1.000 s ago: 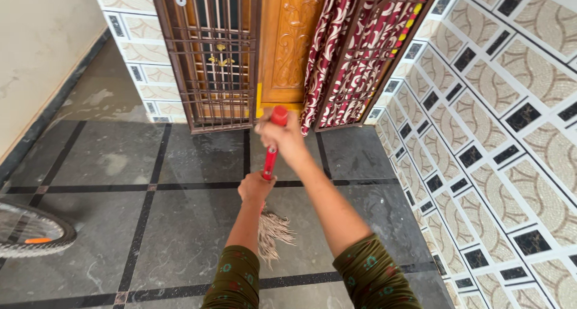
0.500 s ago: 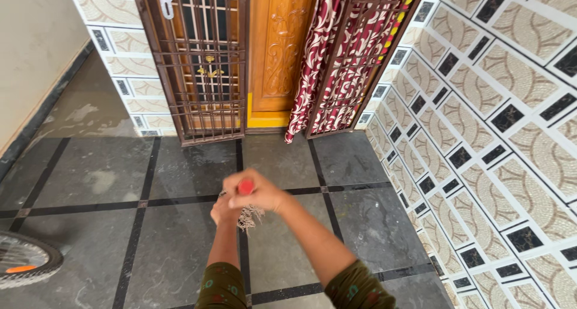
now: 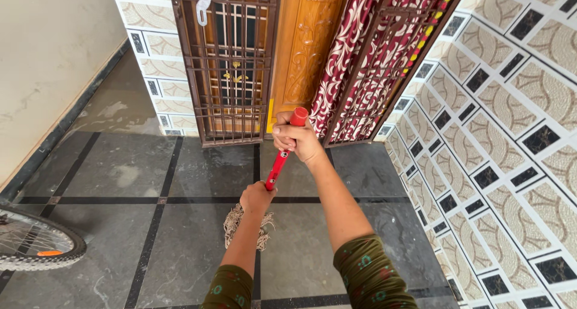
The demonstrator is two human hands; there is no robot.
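Observation:
I hold a mop with a red handle (image 3: 280,159) in both hands. My right hand (image 3: 296,142) grips the top end of the handle, just under its red cap. My left hand (image 3: 256,198) grips the handle lower down. The beige string mop head (image 3: 233,222) rests on the dark grey tiled floor (image 3: 180,249), mostly hidden behind my left forearm. Both sleeves are dark green with a small pattern.
A brown metal grille gate (image 3: 231,62) and an orange wooden door (image 3: 309,50) stand ahead, with a red patterned curtain (image 3: 372,56) beside them. A tiled wall (image 3: 511,134) runs along the right. A bicycle wheel (image 3: 36,243) pokes in at the left.
The mop head has been pulled back and pushed forward again; half a second ago my hands were bunched low together, now the right hand is raised and the handle stands more upright.

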